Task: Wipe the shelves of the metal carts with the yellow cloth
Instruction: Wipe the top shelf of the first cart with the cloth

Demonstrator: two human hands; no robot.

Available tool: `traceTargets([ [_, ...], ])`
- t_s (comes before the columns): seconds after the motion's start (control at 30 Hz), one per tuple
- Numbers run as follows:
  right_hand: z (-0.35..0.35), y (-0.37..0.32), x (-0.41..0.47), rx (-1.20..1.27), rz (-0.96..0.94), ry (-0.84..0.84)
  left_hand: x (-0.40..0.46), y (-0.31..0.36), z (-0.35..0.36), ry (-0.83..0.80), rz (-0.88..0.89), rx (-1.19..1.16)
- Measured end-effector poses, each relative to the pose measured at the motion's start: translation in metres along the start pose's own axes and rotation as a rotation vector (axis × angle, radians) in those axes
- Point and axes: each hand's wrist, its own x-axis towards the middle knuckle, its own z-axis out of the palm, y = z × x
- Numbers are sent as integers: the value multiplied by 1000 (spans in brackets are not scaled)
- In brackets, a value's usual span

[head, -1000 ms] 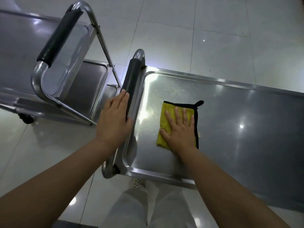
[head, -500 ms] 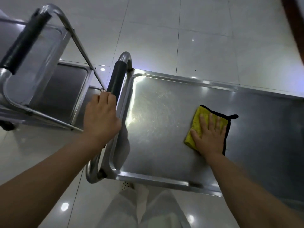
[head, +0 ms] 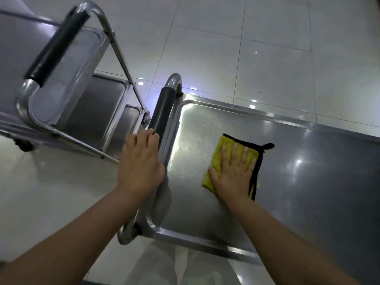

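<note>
Yellow cloth (head: 218, 159) slides back toward handle end of top shelf (head: 308, 182) since half second ago. Right hand (head: 234, 173) flat, fingers straight, pressing cloth. Left hand (head: 139, 163) clenched round cart handle (head: 161, 112). Risk: cart rolling under push if hold loosens.

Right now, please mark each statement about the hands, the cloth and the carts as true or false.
1. The right hand lies flat on the yellow cloth. True.
2. The left hand holds the cloth. False: it grips the cart's black handle.
3. The cloth lies on the floor. False: it lies on the top shelf.
4. A second cart stands beside, to the left. True.
</note>
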Motion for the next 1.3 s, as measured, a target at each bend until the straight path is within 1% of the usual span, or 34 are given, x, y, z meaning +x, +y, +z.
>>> traceTargets([
  [0.17, 3, -60, 6, -6, -194, -8, -9, -3, -3, 20, -8, -13],
  [0.33, 7, -111, 15, 15, -318, -56, -11, -6, 0, 41, 7, -2],
  [0.47, 6, -110, 26, 33, -384, -38, -9, -8, 2, 34, -18, -36],
  [0.57, 2, -92, 29, 50, -401, -17, -8, -6, 1, -17, -2, 6],
  [0.7, -7, -50, 36, 1, -340, -50, -8, -2, -1, -112, 60, 105],
  [0.87, -15, 15, 37, 2, -193, -45, -9, 1, 3, -88, 169, 194],
  [1.0, -21, 61, 34, 4, -90, -40, -10, 7, -1, -108, 147, 159],
  [1.17, -27, 108, 28, 12, 24, -47, -11, 10, 0, -86, 153, 154],
  [1.3, -28, 120, 26, 20, 141, -45, -12, 10, 3, -91, 154, 143],
])
